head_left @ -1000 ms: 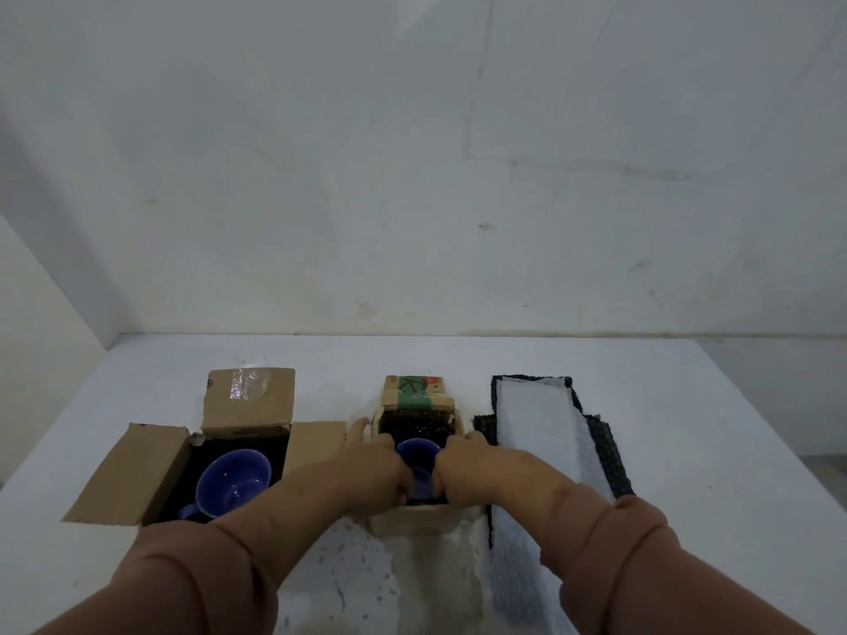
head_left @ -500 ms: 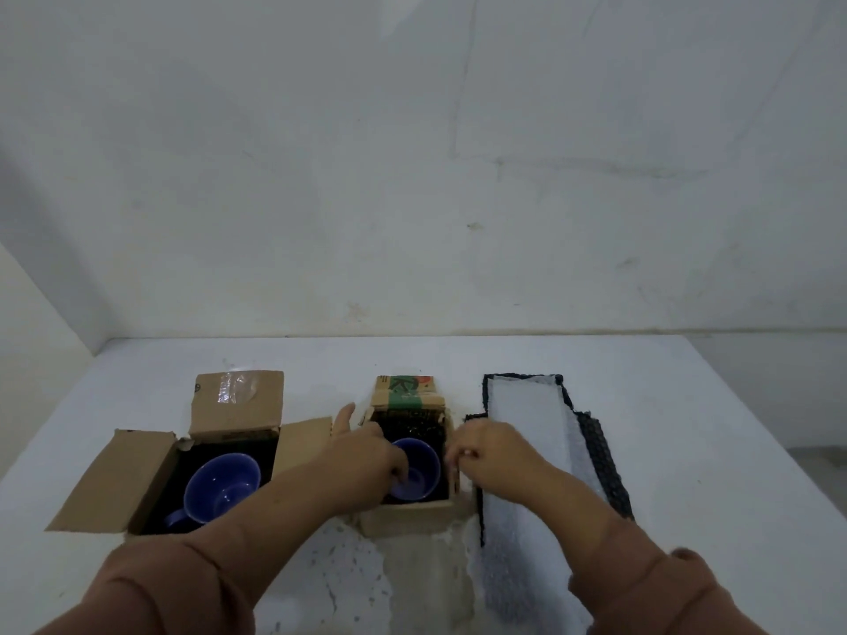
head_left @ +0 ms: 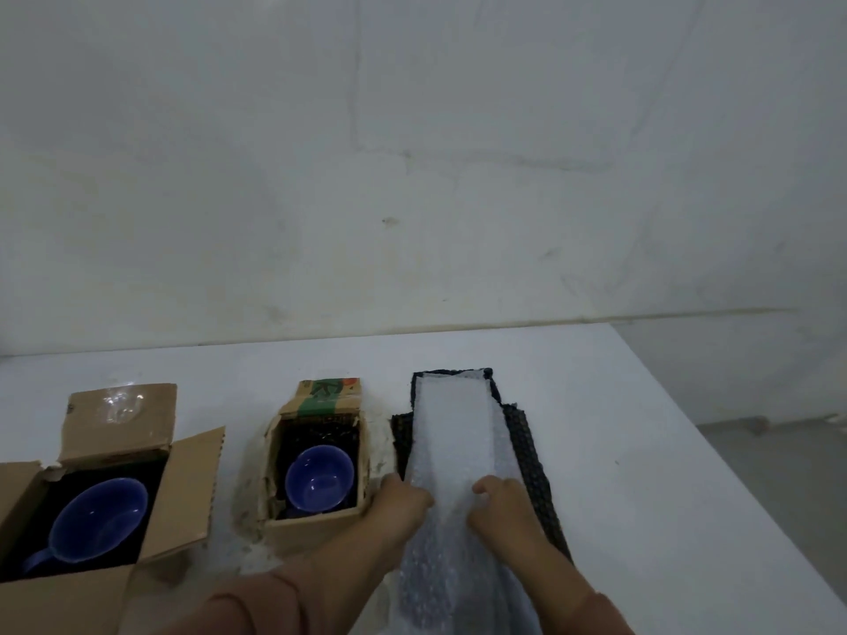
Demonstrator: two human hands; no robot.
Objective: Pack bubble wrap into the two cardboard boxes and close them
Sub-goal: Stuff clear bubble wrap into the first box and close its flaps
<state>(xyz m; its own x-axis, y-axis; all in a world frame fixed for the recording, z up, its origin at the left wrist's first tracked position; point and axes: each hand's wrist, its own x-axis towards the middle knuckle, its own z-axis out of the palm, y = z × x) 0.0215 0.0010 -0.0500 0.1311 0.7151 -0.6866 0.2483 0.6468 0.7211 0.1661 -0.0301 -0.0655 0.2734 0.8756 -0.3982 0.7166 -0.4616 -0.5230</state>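
Both hands have left the small box [head_left: 316, 527] and moved to 3 o'clock of it, onto the white wrap [head_left: 451, 419]. The left hand [head_left: 403, 501] curls round the strip's left edge. The right hand [head_left: 504, 501] pinches its top with bent fingers. The wrap lies flat on the table [head_left: 641, 451] over a dark sheet [head_left: 522, 446], running toward 12 o'clock. Both boxes stand open with 1 blue cup [head_left: 319, 474] in each, and the big box [head_left: 192, 497] sits at 9 o'clock. It seems best to peel only the top layer, lift it clear, then fold it to fit over the cup.
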